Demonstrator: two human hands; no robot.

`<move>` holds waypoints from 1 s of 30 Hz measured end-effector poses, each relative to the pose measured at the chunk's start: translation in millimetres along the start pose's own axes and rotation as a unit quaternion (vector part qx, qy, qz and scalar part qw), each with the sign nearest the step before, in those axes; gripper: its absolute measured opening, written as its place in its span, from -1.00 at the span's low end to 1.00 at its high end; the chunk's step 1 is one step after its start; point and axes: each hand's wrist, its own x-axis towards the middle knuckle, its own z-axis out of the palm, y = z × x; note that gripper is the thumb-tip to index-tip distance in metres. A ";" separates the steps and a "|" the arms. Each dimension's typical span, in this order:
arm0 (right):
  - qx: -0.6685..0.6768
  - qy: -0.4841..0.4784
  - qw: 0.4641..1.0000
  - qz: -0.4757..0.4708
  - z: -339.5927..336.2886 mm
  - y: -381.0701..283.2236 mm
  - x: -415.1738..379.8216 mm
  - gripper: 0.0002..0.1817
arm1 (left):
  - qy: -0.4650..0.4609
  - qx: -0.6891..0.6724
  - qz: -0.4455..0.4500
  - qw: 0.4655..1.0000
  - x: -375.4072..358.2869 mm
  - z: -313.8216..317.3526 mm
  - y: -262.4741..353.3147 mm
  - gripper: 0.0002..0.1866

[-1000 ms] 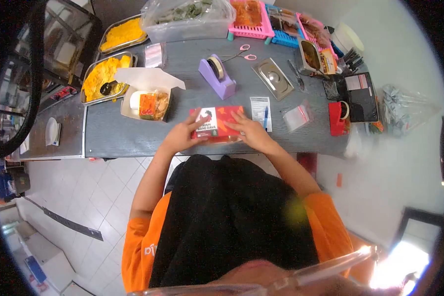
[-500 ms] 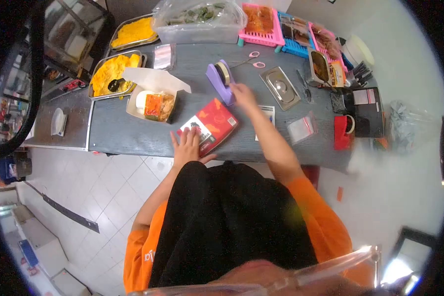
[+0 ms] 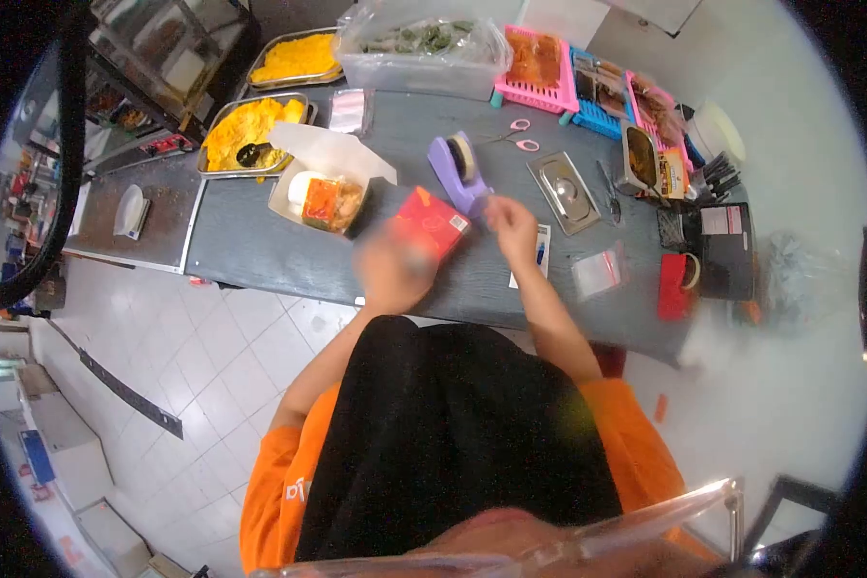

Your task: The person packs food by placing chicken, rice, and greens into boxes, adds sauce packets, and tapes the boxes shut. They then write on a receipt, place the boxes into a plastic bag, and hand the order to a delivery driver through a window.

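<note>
A red and white box point(image 3: 433, 223) lies closed on the dark table. My left hand point(image 3: 395, 273) is over its lower left part, and motion blur hides its fingers. Just right of the front end of a purple tape dispenser point(image 3: 459, 173), my right hand point(image 3: 513, 228) has its fingertips pinched together; anything between them is too small to make out. To the left stands an open white box point(image 3: 284, 198) holding white food and an orange-topped portion point(image 3: 322, 200).
Metal trays of yellow food point(image 3: 250, 135) are at the back left, near a clear plastic tub point(image 3: 414, 69). Pink scissors point(image 3: 522, 136), a metal lid point(image 3: 564, 194), a small plastic bag point(image 3: 597, 274) and a red tape dispenser point(image 3: 674, 287) lie to the right.
The camera view has shifted. My right hand has drawn slightly away from the purple dispenser. My left hand, earlier spread on the red box, is now blurred by movement.
</note>
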 end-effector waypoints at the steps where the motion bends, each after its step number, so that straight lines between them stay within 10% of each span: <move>1: 0.027 -0.067 0.997 0.008 4.8 -21.1 -19.8 -0.70 | 0.000 0.000 -0.001 1.000 0.8 -3.2 1.7 -0.42; 8: -0.069 -0.090 0.994 -0.004 28.4 -47.6 -65.4 -0.21 | 0.005 0.001 0.019 1.000 9.4 -34.4 15.4 -0.39; 11: -0.156 -0.068 0.985 0.021 23.3 -13.5 -68.4 -0.14 | -0.066 -0.176 -0.122 0.975 0.6 -22.3 -3.2 -0.33; 16: -0.197 -0.018 0.980 0.036 20.6 10.5 -76.1 -0.31 | -0.068 -0.100 -0.034 0.992 -1.0 -4.4 -19.7 -0.32; 21: -0.273 -0.049 0.919 -0.279 80.4 -39.6 -23.4 -0.44 | 0.149 -0.064 -0.012 0.987 70.7 -52.8 -92.6 -0.46; 24: -0.244 -0.050 0.921 -0.298 139.3 -56.6 16.6 -0.42 | 0.159 0.049 -0.141 0.976 108.3 -56.5 -174.1 -0.37; 30: -0.312 -0.169 0.902 -0.245 185.3 -66.5 31.0 -0.55 | 0.114 -0.034 0.009 0.993 146.8 -99.2 -211.8 -0.17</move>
